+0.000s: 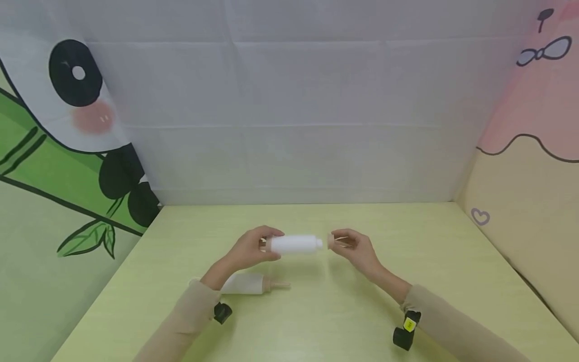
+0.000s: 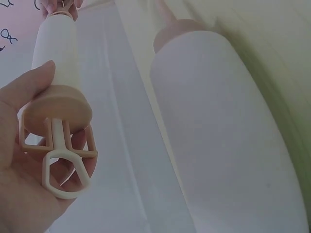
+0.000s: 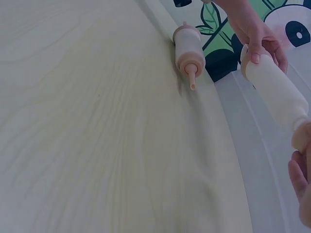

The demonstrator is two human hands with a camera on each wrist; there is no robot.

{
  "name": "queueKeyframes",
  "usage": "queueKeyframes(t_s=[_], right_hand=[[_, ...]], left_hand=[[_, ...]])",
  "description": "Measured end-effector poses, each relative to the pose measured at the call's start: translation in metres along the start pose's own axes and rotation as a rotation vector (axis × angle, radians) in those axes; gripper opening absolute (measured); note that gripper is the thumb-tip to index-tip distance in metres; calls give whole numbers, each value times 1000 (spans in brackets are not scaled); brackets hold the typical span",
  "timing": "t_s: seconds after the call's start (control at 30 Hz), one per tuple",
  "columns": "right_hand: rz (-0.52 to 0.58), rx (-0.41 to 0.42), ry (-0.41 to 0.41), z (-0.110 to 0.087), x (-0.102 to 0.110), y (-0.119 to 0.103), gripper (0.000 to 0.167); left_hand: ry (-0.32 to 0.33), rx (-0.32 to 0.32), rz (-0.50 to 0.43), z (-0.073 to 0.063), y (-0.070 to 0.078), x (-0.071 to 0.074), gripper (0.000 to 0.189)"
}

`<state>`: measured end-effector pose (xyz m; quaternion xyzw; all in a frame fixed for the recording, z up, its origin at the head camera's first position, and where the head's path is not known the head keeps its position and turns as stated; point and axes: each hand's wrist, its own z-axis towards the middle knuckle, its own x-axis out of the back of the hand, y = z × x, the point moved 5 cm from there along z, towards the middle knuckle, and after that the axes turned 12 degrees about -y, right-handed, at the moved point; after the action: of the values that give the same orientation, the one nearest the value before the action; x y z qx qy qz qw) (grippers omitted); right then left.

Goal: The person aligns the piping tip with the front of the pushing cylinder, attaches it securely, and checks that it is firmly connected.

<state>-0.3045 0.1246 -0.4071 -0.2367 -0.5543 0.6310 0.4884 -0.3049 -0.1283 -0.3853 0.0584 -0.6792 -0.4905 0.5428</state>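
Above the table, my left hand (image 1: 244, 250) holds a white dispenser bottle (image 1: 295, 244) level by its beige end, thumb and fingers on either side. In the left wrist view, a beige collar (image 2: 58, 109) and a pale ring-shaped pull handle (image 2: 65, 194) show at that end. My right hand (image 1: 363, 255) pinches a small beige cap (image 1: 330, 241) facing the bottle's narrow neck (image 1: 319, 243). A slim gap separates cap and neck in the head view. Under my left forearm lies a second white bottle (image 1: 246, 284) with a beige nozzle (image 1: 279, 285) pointing right.
The pale wooden table (image 1: 316, 322) meets a white sheet (image 1: 298, 161) at the back. Panels with cartoon prints, one green (image 1: 59, 146) and one pink and cream (image 1: 529, 186), stand at the sides. Black wrist cameras (image 1: 402, 338) hang from both sleeves.
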Motion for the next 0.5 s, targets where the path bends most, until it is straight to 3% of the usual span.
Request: queueKeyframes(t_s=[0.23,0.5], right_hand=[[29,35,5,-3,-8,11,31],[25,46,-7,-8,-11,6,30]], left_hand=[[5,-25,-11,1,-2,-8,43],[9,-49,-4,-2,3,-10,43]])
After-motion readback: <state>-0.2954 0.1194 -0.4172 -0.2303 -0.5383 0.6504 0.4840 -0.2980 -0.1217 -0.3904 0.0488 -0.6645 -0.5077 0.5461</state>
